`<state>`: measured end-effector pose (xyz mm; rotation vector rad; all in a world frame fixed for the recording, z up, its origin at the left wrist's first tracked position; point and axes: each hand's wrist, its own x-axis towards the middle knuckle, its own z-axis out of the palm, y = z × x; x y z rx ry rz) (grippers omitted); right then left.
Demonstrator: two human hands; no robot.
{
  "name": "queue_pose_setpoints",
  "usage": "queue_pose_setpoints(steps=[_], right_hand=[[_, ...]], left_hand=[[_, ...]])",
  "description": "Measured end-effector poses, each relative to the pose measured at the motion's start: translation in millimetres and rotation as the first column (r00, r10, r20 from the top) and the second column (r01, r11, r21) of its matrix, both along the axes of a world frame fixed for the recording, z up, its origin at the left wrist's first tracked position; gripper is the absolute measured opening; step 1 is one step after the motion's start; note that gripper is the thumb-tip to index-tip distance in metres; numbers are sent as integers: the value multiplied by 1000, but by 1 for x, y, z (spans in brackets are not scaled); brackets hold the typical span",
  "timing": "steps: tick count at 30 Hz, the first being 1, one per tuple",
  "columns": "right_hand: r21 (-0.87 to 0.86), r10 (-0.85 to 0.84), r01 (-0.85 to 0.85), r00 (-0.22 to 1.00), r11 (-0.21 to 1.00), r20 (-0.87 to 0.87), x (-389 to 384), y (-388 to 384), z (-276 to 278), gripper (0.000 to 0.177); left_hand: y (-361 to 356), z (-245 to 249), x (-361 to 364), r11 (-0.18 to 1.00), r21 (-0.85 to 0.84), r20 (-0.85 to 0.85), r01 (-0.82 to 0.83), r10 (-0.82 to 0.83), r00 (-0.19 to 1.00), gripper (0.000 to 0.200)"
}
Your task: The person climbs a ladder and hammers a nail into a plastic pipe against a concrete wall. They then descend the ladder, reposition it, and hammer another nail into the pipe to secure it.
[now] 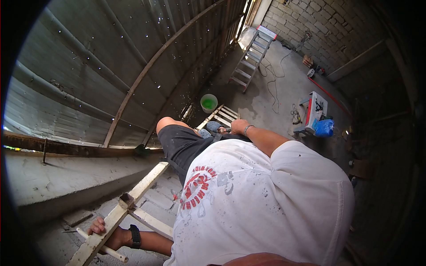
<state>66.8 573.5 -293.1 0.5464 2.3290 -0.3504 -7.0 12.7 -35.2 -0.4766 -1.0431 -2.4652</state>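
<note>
Your left hand (pixel 103 229) sits near left, fingers clenched round the ladder (pixel 148 179) rail where a rung crosses it. That looks like your anchor, with your weight hanging over the drop. Your right hand (pixel 239 127) reaches down beside your shoe (pixel 212 127) on a lower rung. The fingers are curled, but I can't tell whether they grip anything. Far below, a green bucket (pixel 208 103) stands on the floor (pixel 266 102), just beside the ladder's foot.

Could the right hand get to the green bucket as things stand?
Probably not. The right hand is high up on the ladder, by the person's knee, while the green bucket stands on the floor near the ladder's foot, far below it.
</note>
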Motion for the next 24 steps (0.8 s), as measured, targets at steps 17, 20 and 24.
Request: queue_pose_setpoints(steps=[17,20,24], right_hand=[[16,26,-27,998,1000,57,-3,-1,-3,44],[16,33,-34,998,999,55,-3,0,-5,43],[10,37,-37,998,999,41,-2,1,-5,42]], left_hand=[[0,-1,-1,998,13,-35,63,-62,997,45],[3,-1,-1,998,17,-46,57,-56,997,46],[3,0,-2,998,8,-66,67,-67,996,48]])
